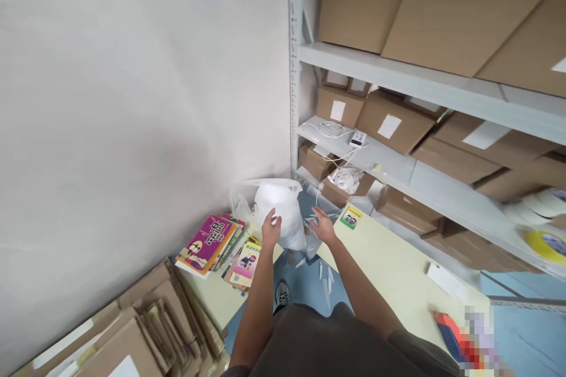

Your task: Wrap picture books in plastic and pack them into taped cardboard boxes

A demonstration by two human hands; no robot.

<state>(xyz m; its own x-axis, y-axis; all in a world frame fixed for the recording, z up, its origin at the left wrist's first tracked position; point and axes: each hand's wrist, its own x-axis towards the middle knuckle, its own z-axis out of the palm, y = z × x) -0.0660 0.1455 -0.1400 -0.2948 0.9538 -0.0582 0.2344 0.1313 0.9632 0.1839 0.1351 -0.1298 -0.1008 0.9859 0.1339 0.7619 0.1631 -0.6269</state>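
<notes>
A stuffed white plastic bag (283,212) with a loop handle stands against the wall in the corner ahead of me. My left hand (271,230) is in front of the bag's left side, thumb and fingers apart; I cannot tell whether it touches the plastic. To the right of the bag, my right hand (322,227) reaches out with spread fingers and holds nothing. It is just left of a small green and yellow booklet (351,217) on the pale table (375,259).
Stacked books (207,241) and booklets (246,263) lie on a table at left. Flattened cardboard (145,336) leans nearer me. White scraps (326,283) litter the blue floor. A metal shelf (424,82) holding cardboard boxes (398,123) and tape rolls (546,244) lines the right.
</notes>
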